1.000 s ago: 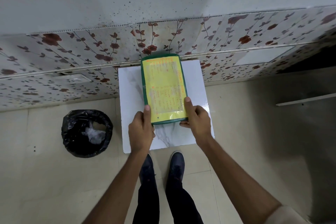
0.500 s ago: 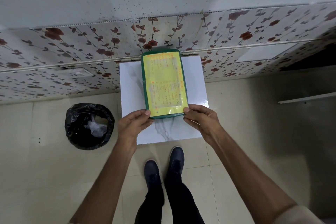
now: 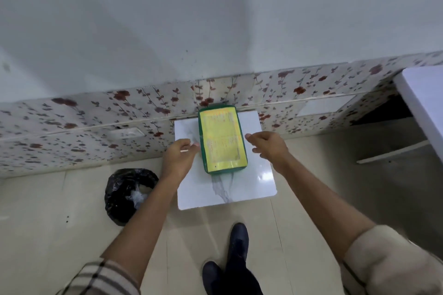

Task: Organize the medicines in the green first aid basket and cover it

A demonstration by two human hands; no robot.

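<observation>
Both hands, left hand [image 3: 180, 158] and right hand [image 3: 269, 145], we find released, flanking the covered green basket [image 3: 221, 140] on the surface [image 3: 254, 187].

Small square white marble-patterned table top [image 3: 254, 187], grey veining near front, pushed against floral-tiled wall. 1 item on it: green rectangular first aid basket [image 3: 203, 158] closed with yellow printed lid [image 3: 221, 140], lying lengthwise toward wall, left of centre. Table stands on beige tiled floor [image 3: 60, 223].
</observation>
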